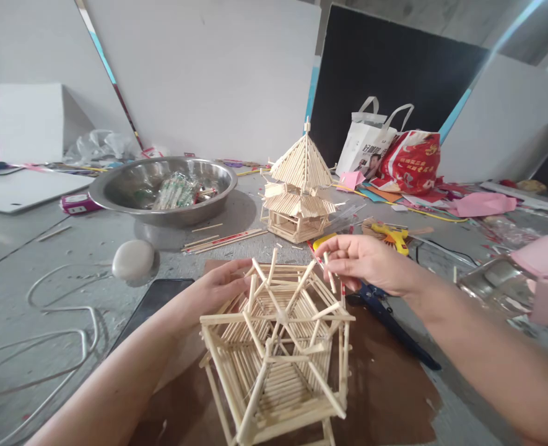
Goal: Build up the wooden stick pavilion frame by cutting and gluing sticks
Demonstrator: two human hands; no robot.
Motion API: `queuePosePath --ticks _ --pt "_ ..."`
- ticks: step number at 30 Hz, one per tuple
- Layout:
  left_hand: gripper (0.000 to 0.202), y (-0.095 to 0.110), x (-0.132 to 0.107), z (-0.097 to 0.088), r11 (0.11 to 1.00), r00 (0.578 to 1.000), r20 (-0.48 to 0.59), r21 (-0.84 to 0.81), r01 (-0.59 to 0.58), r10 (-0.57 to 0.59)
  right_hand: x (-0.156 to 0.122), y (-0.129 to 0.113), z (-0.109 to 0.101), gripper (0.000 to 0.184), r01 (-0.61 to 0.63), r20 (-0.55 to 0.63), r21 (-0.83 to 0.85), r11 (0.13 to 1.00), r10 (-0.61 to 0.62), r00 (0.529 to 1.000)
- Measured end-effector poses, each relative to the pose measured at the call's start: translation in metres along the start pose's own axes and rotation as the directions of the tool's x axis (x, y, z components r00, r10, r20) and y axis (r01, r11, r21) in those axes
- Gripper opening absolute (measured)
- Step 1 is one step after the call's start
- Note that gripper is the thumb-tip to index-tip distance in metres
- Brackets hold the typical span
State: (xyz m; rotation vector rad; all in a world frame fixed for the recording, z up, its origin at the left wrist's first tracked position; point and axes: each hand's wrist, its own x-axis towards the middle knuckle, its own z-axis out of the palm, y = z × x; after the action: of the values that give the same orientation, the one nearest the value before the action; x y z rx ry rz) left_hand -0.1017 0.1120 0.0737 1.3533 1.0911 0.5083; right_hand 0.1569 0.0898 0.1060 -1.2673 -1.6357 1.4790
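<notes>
Wooden frame [287, 359], one; pagoda [300, 204], one; one stick [330, 280] pinched in right grip [370, 261]; left grip [223, 286], closure unclear.

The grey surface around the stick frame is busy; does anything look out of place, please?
Yes, slightly: loose sticks lie beside the stick tower, and pink paper lies strewn right of the red bag. These look untidy, lying outside any container; I see no clear damage to the stick frame.

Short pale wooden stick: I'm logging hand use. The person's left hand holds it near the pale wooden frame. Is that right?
The hand is wrong: the head view shows the right hand holding the short pale wooden stick near the pale wooden frame.
</notes>
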Motion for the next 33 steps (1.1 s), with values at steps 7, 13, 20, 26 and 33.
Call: queuePosePath --ticks 7,13,20,26,33 --pt "0.060 -0.002 0.002 0.001 0.999 0.998 -0.029 -0.011 -0.049 0.049 0.001 0.004 0.016 0.057 -0.107 0.125 0.065 0.992 0.098 0.987" --pt "0.057 -0.006 0.005 -0.003 0.997 0.997 0.034 -0.051 -0.062 0.064 0.002 0.003 0.019 0.062 -0.137 0.139 0.048 0.989 0.129 0.982" --pt "0.059 -0.007 0.006 -0.004 0.998 0.997 0.038 -0.008 -0.070 0.070 0.004 0.005 0.022 0.064 -0.143 0.164 0.009 0.990 0.140 0.976" --pt "0.059 -0.009 0.008 -0.005 0.998 0.997 0.057 0.025 -0.050 0.049 0.005 0.004 0.024 0.065 -0.136 0.159 -0.038 0.990 0.140 0.977" --pt "0.055 -0.007 0.006 -0.004 0.996 0.996 0.033 0.019 -0.089 0.088 0.006 0.001 0.026 0.064 -0.142 0.164 -0.072 0.987 0.152 0.975"
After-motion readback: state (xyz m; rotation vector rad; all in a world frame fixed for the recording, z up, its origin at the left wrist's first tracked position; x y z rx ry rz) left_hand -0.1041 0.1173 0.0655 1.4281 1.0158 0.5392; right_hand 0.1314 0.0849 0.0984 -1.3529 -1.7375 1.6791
